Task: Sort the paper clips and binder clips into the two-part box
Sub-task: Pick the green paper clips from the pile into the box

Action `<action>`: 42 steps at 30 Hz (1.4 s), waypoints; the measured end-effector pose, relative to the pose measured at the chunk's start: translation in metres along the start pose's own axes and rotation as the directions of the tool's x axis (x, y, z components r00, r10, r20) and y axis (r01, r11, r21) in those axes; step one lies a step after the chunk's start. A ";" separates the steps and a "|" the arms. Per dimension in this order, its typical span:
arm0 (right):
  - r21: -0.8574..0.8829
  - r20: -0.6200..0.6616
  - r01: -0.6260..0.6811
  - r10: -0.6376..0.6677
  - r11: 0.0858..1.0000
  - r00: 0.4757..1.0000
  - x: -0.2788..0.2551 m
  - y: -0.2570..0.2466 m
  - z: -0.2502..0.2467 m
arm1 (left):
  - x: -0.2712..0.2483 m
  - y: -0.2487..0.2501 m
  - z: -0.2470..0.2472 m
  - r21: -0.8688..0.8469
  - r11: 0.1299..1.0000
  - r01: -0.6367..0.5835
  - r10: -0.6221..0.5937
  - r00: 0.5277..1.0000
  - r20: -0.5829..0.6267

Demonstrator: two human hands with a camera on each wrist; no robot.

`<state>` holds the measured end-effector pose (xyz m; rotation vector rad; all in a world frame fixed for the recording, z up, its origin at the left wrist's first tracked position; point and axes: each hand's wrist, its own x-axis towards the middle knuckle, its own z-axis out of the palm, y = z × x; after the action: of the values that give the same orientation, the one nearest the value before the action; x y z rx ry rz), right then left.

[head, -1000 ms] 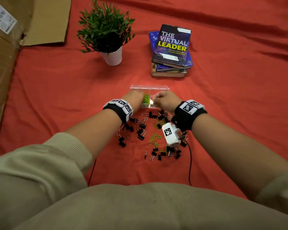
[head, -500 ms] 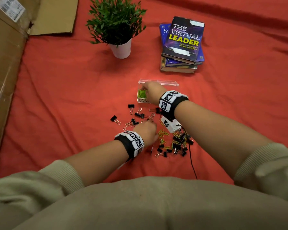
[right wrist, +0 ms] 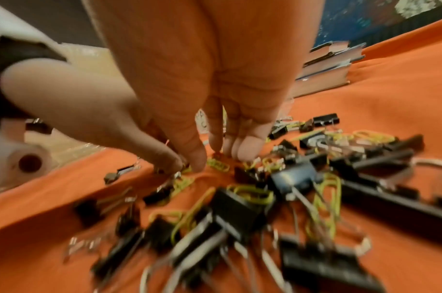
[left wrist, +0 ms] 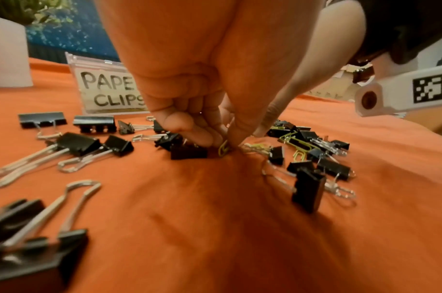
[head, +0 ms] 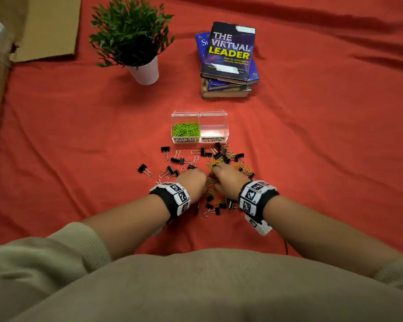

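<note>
A clear two-part box (head: 226,126) stands on the red cloth; its left part, labelled PAPER CLIPS (left wrist: 109,91), holds green paper clips (head: 186,130), and its right part, labelled BINDER CLIPS (head: 213,139), looks bare. In front lies a mixed pile of black binder clips (head: 219,155) and yellow-green paper clips (right wrist: 325,190). Both hands reach down into it side by side. My left hand (left wrist: 225,142) pinches a yellow-green paper clip (left wrist: 223,149) against the cloth. My right hand (right wrist: 217,156) has straight fingers on the pile, with a paper clip (right wrist: 218,165) lying between thumb and fingers.
A potted plant in a white pot (head: 144,70) and a stack of books (head: 228,63) stand beyond the box. Cardboard (head: 44,26) lies at the far left. Loose binder clips (head: 144,169) spread left of the pile. A black cable (head: 285,246) trails from my right wrist.
Both hands were at the box a second ago. The left hand dropped back to the pile first, then the right hand left the box and came down beside it.
</note>
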<state>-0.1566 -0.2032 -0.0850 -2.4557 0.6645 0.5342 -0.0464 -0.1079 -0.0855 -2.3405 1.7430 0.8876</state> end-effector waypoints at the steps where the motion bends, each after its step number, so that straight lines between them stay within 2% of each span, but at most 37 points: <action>1: 0.004 -0.036 0.016 -0.016 1.000 0.999 -0.001 0.000 0.007 | -0.001 0.000 0.001 0.000 1.000 0.002 -0.002 1.000 -0.010; 10: 0.085 -0.128 0.034 -0.023 0.996 0.992 -0.009 0.006 0.026 | -0.003 -0.012 -0.006 -0.322 0.945 0.062 -0.087 0.994 -0.063; 13: 0.229 -0.127 -0.030 0.061 0.973 0.990 -0.014 0.007 0.016 | -0.003 -0.006 -0.003 -0.311 0.948 0.062 -0.089 0.993 -0.076; 15: 0.368 -0.106 -0.082 0.130 0.926 0.986 -0.016 0.010 0.009 | -0.001 -0.002 0.000 -0.267 0.964 0.016 -0.040 0.995 -0.087; 20: 0.658 0.057 -0.192 0.206 0.728 0.977 -0.020 0.024 -0.011 | 0.000 0.000 0.009 -0.094 0.992 -0.079 0.073 0.995 -0.067; 21: 0.720 0.087 -0.207 0.209 0.662 0.974 -0.022 0.025 -0.014 | 0.000 0.000 0.009 -0.073 0.994 -0.082 0.077 0.995 -0.067; 24: 0.896 0.177 -0.248 0.215 0.369 0.961 -0.025 0.021 -0.021 | 0.001 -0.001 0.010 -0.021 0.996 -0.085 0.083 0.994 -0.069; 26: 0.926 0.220 -0.272 0.209 0.262 0.953 -0.025 0.015 -0.022 | 0.000 -0.001 0.011 0.026 0.996 -0.082 0.084 0.995 -0.062; 27: 0.919 0.229 -0.283 0.213 0.273 0.950 -0.024 0.013 -0.020 | 0.000 -0.001 0.012 0.055 0.995 -0.081 0.085 0.995 -0.060; 28: 0.896 0.223 -0.291 0.227 0.336 0.948 -0.022 0.012 -0.016 | 0.000 0.000 0.013 0.081 0.994 -0.078 0.083 0.995 -0.058; 30: 0.747 0.151 -0.286 0.267 0.599 0.952 -0.017 0.010 -0.009 | -0.001 0.002 0.013 0.120 0.991 -0.062 0.069 0.996 -0.057; 31: 0.609 0.091 -0.269 0.271 0.747 0.958 -0.016 0.008 -0.006 | -0.001 0.003 0.013 0.140 0.989 -0.057 0.065 0.996 -0.058; 32: 0.455 0.025 -0.232 0.248 0.860 0.968 -0.015 0.007 -0.001 | -0.001 0.004 0.013 0.162 0.985 -0.056 0.066 0.996 -0.059; 33: 0.333 -0.006 -0.196 0.210 0.922 0.978 -0.016 0.002 0.001 | -0.002 0.005 0.013 0.184 0.981 -0.058 0.070 0.996 -0.059; 35: 0.184 -0.021 -0.072 0.077 0.980 0.997 -0.016 -0.003 0.010 | -0.003 0.006 0.013 0.201 0.977 -0.069 0.081 0.995 -0.053; 37: 0.058 0.013 0.027 -0.028 0.998 1.000 -0.015 -0.004 0.019 | -0.004 0.006 0.011 0.141 0.988 -0.062 0.069 0.997 -0.042; 39: -0.029 0.003 0.066 -0.066 0.997 0.998 -0.014 -0.003 0.024 | -0.005 0.003 0.009 -0.011 1.000 -0.020 0.019 0.999 -0.044; 42: -0.093 -0.005 0.100 -0.101 0.991 0.995 -0.017 -0.001 0.028 | -0.006 -0.004 0.003 -0.245 0.969 0.033 -0.052 0.996 -0.068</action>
<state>-0.1759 -0.1805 -0.0977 -2.5645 0.5267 0.5241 -0.0446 -0.1001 -0.0864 -2.5837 1.6889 1.0772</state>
